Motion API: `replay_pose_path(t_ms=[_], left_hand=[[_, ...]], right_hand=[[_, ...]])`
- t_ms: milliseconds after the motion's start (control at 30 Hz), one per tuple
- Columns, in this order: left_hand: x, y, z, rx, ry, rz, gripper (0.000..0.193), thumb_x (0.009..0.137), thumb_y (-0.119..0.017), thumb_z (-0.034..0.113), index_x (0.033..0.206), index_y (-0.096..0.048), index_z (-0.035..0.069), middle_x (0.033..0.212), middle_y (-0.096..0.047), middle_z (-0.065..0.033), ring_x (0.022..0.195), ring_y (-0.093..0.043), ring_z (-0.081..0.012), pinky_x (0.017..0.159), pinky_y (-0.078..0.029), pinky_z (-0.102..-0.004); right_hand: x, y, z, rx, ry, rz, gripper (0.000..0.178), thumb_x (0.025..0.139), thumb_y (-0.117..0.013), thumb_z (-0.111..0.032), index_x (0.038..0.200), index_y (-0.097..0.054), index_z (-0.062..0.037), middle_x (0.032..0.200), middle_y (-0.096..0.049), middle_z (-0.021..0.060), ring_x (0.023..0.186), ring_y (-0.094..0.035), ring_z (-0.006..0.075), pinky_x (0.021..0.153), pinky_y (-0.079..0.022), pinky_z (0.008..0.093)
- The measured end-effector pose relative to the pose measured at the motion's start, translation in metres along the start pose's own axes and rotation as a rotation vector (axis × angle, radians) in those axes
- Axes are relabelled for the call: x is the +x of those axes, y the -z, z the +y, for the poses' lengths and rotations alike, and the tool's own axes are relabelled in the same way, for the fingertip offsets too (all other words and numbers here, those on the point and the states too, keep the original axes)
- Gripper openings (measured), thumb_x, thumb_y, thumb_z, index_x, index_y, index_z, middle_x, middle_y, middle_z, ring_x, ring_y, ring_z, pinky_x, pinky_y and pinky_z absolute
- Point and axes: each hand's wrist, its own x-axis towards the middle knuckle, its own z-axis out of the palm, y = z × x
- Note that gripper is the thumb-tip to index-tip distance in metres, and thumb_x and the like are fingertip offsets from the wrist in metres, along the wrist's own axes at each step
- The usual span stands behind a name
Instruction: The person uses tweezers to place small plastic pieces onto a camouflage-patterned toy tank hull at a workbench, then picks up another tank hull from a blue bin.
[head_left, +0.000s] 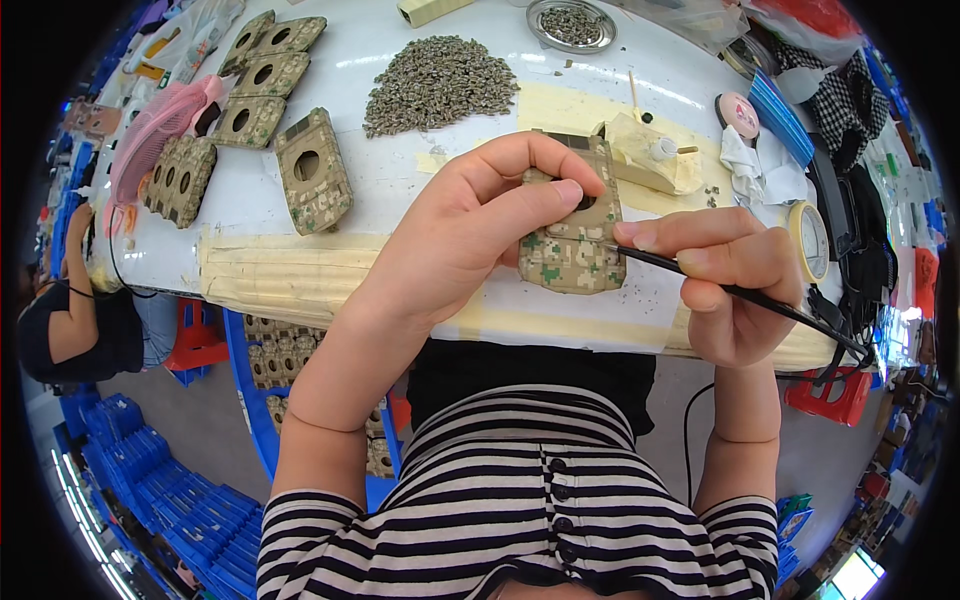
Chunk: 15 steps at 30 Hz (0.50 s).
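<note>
A camouflage-printed toy tank hull [570, 265] with a round hole lies near the table's front edge, tilted slightly. My left hand [450, 220] is closed on its left side, thumb and fingers near the hole. In my right hand [745, 270] is a slim black pointed tool [735, 290], pinched like a pen. Its tip meets the hull's right edge; whether it has one arm or two I cannot tell. Beyond my left hand sits a heap of small grey-brown parts [440, 85]. Another camouflage hull [313, 170] lies to the left, its round hole facing up.
More hulls [262, 75] lie at the far left, beside a pink mesh basket [160, 135]. A metal dish [572, 25] of small parts stands at the back. Right of the held hull are a taped block [650, 150] and a tape roll [808, 240]. A person [80, 310] sits left.
</note>
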Motion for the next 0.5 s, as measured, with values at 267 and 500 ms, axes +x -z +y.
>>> replay_pose_path(t_ms=[267, 500], left_hand=[[0.0002, 0.001, 0.0009, 0.055, 0.002, 0.005, 0.014, 0.089, -0.053, 0.012, 0.099, -0.058, 0.003, 0.095, -0.061, -0.0035, 0.089, -0.057, -0.0079, 0.078, -0.048, -0.0225], [-0.0001, 0.0, -0.0002, -0.003, -0.026, -0.003, 0.013, 0.09, -0.055, 0.013, 0.099, -0.059, 0.005, 0.092, -0.06, -0.0011, 0.085, -0.057, -0.006, 0.074, -0.048, -0.0213]], right_hand=[[0.0001, -0.0014, 0.0002, 0.072, -0.009, 0.02, 0.022, 0.081, -0.071, -0.014, 0.085, -0.055, 0.0016, 0.082, -0.067, 0.0196, 0.075, -0.068, 0.0238, 0.059, -0.053, 0.0263], [0.0004, -0.0001, 0.0005, 0.078, 0.002, -0.002, 0.022, 0.082, -0.07, -0.011, 0.087, -0.053, 0.0024, 0.081, -0.066, 0.0208, 0.08, -0.068, 0.0271, 0.062, -0.053, 0.0279]])
